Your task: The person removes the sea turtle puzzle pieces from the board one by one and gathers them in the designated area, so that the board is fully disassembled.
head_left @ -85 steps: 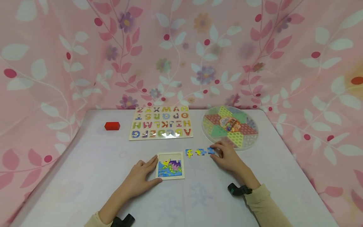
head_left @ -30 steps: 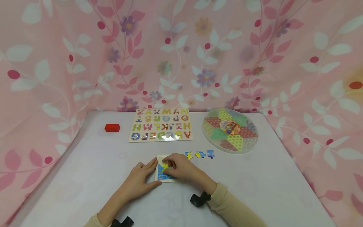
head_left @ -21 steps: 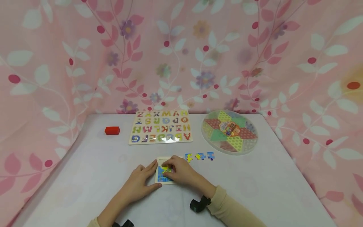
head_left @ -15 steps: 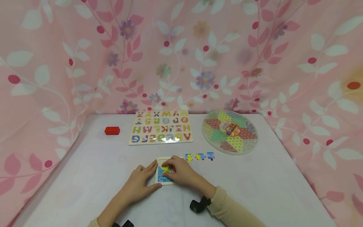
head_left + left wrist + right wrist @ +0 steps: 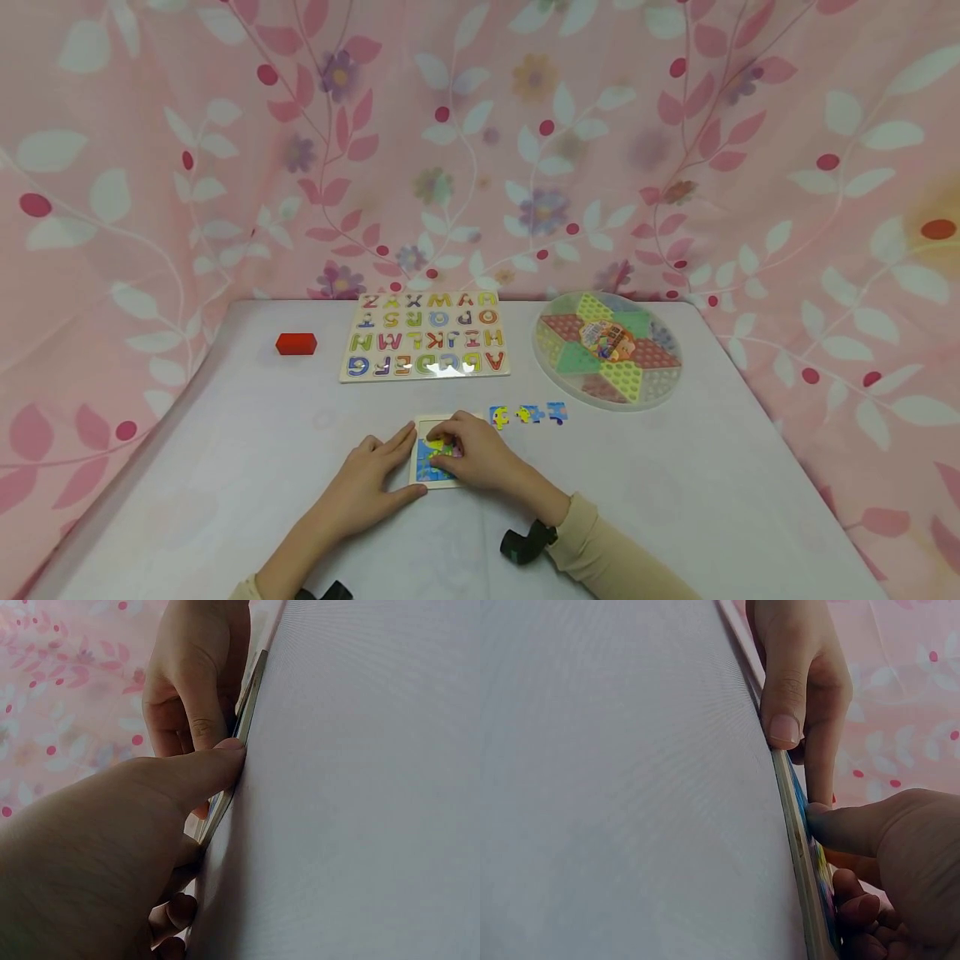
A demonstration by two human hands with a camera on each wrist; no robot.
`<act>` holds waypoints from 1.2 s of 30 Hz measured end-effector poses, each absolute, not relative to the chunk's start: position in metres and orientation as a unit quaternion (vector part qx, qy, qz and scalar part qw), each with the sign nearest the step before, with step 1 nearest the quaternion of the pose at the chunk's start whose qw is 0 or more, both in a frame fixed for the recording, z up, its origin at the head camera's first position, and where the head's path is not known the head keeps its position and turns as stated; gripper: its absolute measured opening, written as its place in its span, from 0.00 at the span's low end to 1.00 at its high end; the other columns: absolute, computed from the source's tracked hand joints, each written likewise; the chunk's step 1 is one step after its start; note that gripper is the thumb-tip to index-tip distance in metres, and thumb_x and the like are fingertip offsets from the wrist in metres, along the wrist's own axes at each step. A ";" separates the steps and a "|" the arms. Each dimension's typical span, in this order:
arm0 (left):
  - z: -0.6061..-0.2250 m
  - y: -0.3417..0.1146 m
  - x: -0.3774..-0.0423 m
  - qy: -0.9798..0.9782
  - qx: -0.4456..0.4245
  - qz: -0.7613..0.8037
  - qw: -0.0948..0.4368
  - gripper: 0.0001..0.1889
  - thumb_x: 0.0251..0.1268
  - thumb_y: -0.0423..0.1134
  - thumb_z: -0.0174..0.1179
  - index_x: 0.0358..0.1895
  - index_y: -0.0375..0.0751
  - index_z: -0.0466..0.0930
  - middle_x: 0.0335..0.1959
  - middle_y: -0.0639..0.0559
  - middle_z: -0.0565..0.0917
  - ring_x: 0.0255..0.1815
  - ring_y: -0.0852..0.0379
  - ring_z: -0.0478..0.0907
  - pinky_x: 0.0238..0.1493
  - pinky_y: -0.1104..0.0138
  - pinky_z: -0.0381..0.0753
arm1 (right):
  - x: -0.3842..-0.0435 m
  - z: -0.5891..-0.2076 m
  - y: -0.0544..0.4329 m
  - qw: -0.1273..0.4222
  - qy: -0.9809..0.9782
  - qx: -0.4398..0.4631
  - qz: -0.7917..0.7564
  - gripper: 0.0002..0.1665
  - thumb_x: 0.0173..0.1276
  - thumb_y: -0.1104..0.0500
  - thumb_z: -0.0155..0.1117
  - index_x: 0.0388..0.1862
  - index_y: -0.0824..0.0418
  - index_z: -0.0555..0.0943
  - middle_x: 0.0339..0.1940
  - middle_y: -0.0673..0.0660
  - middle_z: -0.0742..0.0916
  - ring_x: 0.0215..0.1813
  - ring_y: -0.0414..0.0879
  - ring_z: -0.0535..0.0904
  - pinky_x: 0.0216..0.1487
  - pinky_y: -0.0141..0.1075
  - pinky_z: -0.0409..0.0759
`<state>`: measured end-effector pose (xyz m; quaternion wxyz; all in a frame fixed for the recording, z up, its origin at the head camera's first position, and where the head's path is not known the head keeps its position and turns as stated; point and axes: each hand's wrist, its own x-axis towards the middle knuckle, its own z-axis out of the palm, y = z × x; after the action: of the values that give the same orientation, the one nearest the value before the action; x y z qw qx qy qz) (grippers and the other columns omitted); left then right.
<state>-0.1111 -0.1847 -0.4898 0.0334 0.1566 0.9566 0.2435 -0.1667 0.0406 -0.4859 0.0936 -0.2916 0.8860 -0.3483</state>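
Note:
A small jigsaw puzzle (image 5: 427, 472) in a pale wooden frame (image 5: 422, 485) lies flat at the table's middle, showing blue, yellow and green parts. My left hand (image 5: 367, 479) steadies the frame's left side, thumb at the near corner and straight fingers along the edge. Over the puzzle, my right hand (image 5: 480, 454) bends thumb and index finger about a yellow-and-blue puzzle piece (image 5: 435, 447). The right hand covers the frame's right part. In the right wrist view, the right thumb (image 5: 847, 827) touches the puzzle's face. Three loose puzzle pieces (image 5: 530, 414) lie in a row behind the right hand.
Behind the frame lies a wooden alphabet board (image 5: 425, 337). To its right is a round, star-patterned Chinese checkers board (image 5: 607, 350). A red block (image 5: 296, 344) stands at the back left. Floral pink cloth (image 5: 480, 150) hangs behind the white table (image 5: 225, 467).
My right hand has moved left from the row of loose pieces to the framed puzzle and has stayed there almost still. The left hand has kept its place; the head view tilted slightly.

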 end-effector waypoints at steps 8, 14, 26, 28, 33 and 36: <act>-0.491 -0.185 -0.111 0.958 0.152 0.239 0.034 0.46 0.62 0.63 0.74 0.81 0.50 0.70 0.79 0.59 0.73 0.44 0.62 0.66 0.42 0.66 0.70 | -0.168 -0.488 0.040 0.090 0.887 -0.292 -0.346 0.17 0.69 0.52 0.78 0.54 0.54 0.88 0.39 0.45 0.80 0.40 0.35 0.71 0.44 0.29 0.71; -0.491 -0.185 -0.111 0.958 0.154 0.239 0.026 0.46 0.61 0.63 0.74 0.80 0.49 0.71 0.79 0.58 0.74 0.44 0.63 0.66 0.42 0.65 0.70 | -0.169 -0.487 0.039 0.090 0.884 -0.290 -0.357 0.17 0.69 0.53 0.78 0.53 0.54 0.87 0.40 0.46 0.81 0.41 0.36 0.72 0.46 0.30 0.72; -0.492 -0.186 -0.115 0.959 0.151 0.238 0.038 0.46 0.62 0.64 0.73 0.81 0.50 0.69 0.80 0.59 0.72 0.45 0.62 0.66 0.43 0.65 0.70 | -0.171 -0.485 0.042 0.088 0.871 -0.305 -0.376 0.18 0.70 0.55 0.78 0.56 0.56 0.86 0.44 0.47 0.86 0.38 0.37 0.74 0.42 0.28 0.73; -0.492 -0.186 -0.114 0.959 0.150 0.238 0.036 0.46 0.62 0.64 0.73 0.81 0.50 0.69 0.80 0.58 0.72 0.45 0.62 0.66 0.42 0.66 0.70 | -0.171 -0.484 0.043 0.089 0.868 -0.309 -0.377 0.18 0.70 0.55 0.78 0.56 0.56 0.86 0.44 0.47 0.86 0.36 0.38 0.73 0.40 0.28 0.72; -0.493 -0.186 -0.113 0.959 0.148 0.241 0.038 0.46 0.61 0.64 0.73 0.80 0.50 0.70 0.79 0.59 0.73 0.44 0.62 0.66 0.42 0.66 0.69 | -0.170 -0.484 0.044 0.093 0.870 -0.309 -0.372 0.18 0.71 0.54 0.77 0.57 0.56 0.86 0.46 0.46 0.86 0.35 0.36 0.73 0.38 0.27 0.72; -0.494 -0.186 -0.113 0.959 0.145 0.241 0.040 0.47 0.61 0.65 0.73 0.80 0.51 0.70 0.79 0.60 0.73 0.44 0.63 0.66 0.42 0.65 0.70 | -0.169 -0.484 0.044 0.098 0.871 -0.305 -0.372 0.18 0.71 0.54 0.77 0.57 0.55 0.86 0.47 0.46 0.86 0.35 0.35 0.72 0.38 0.26 0.72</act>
<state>-0.1131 -0.1857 -0.4944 0.0404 0.1454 0.9586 0.2413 -0.1692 0.0442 -0.4842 0.0978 -0.3045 0.8712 -0.3725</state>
